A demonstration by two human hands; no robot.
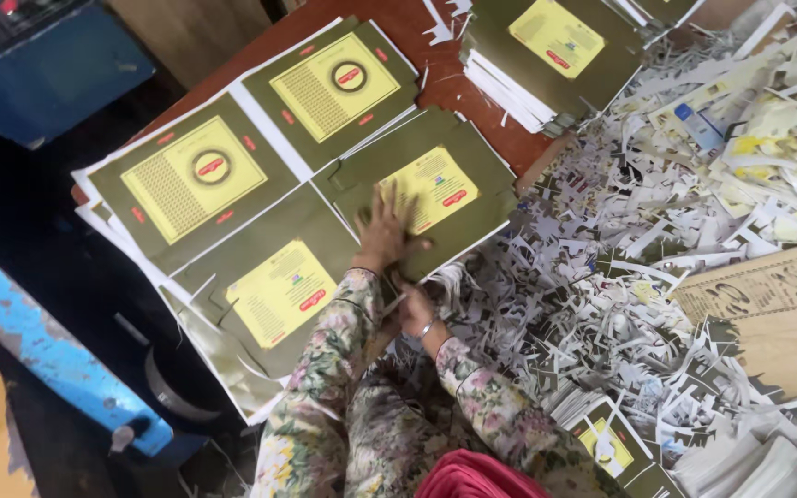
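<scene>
Flat on the reddish-brown table lies a stack of printed card sheets, olive green with yellow panels and white margins. Pressing on its nearest die-cut carton blank, the left hand has fingers spread, gripping nothing. Below, the right hand curls at the stack's edge; its grip cannot be told. Shredded paper offcuts crowd the right, beside another trimmed stack.

Die-cut carton blank: olive green with yellow printed panel, lying flat atop the printed sheet stack, at the stack's near-right corner, slightly skewed.
</scene>
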